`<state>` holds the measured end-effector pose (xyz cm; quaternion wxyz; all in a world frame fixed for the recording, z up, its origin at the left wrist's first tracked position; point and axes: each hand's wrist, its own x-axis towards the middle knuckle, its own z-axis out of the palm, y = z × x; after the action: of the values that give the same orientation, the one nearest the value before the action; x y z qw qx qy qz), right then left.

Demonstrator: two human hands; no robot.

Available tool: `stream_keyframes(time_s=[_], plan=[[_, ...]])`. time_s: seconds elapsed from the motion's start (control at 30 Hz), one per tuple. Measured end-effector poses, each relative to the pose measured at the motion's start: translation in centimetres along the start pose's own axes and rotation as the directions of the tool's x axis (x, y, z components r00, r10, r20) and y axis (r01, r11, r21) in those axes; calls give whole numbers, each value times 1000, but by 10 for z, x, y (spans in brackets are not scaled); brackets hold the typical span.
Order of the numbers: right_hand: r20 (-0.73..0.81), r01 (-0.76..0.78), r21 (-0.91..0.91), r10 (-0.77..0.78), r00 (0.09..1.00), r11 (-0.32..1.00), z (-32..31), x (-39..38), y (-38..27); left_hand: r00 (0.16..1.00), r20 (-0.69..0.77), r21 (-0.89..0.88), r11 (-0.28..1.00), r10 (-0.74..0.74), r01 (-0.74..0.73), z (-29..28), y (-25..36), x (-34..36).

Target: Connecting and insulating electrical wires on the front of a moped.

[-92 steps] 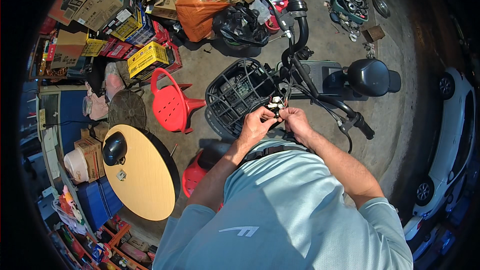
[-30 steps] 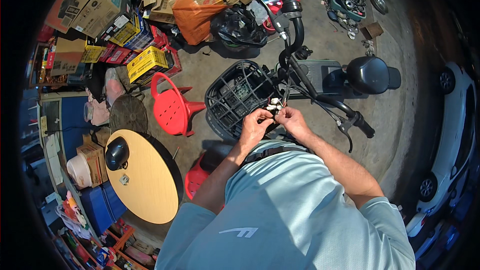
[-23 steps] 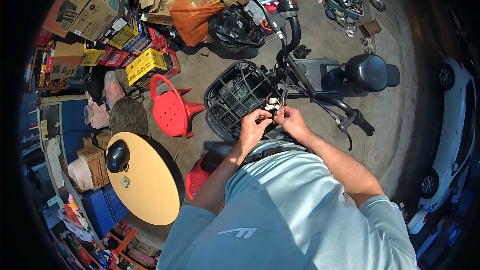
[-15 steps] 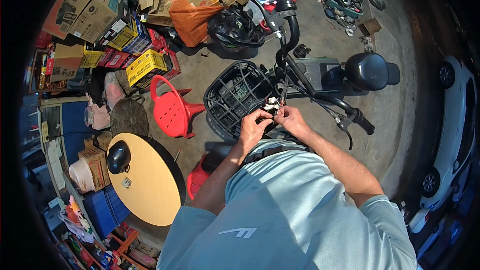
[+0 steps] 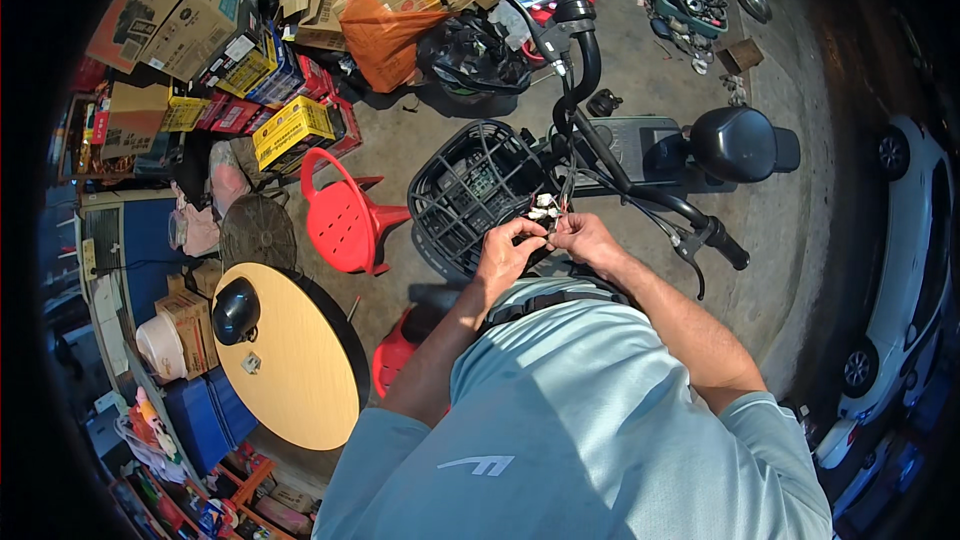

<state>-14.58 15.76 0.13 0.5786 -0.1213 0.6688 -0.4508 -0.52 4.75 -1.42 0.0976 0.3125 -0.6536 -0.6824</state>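
Close in front of my waist, my left hand (image 5: 510,248) and my right hand (image 5: 584,239) meet fingertip to fingertip, both pinched on thin wires. The exact wire ends between the fingers are too small to make out. Just beyond the fingertips, white plug connectors (image 5: 543,206) hang on a bundle of wires (image 5: 567,186) that comes down from the handlebar (image 5: 612,168) of an electric scooter. Its black basket (image 5: 478,195) lies to the left of the bundle, near my left hand.
A red plastic chair (image 5: 345,212) and a round wooden table (image 5: 290,370) bearing a black helmet (image 5: 236,311) stand left. The scooter's black seat (image 5: 735,144) is beyond the handlebar. Cardboard boxes (image 5: 190,15) are heaped far left. A white car (image 5: 900,270) is at the right.
Both hands stay pinched together in nearly the same place. The white connectors show only a very slight shift.
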Motion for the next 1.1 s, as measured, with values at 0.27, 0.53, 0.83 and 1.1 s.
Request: stream_keyframes(time_s=[0.27,0.53,0.83,1.1], plan=[[-2,-3,36,3,1000,999,3,1,-1,999,38,-88,996,-21,24,0,-4,1],[39,-20,179,13,999,984,5,1,1,999,-18,-50,998,37,-38,3,0,-1],[34,-74,246,68,997,966,11,-5,-8,998,-35,-8,998,61,-61,3,-10,-1],[42,-39,256,29,999,966,5,-8,-3,998,-65,-140,990,-13,4,8,-11,-2]])
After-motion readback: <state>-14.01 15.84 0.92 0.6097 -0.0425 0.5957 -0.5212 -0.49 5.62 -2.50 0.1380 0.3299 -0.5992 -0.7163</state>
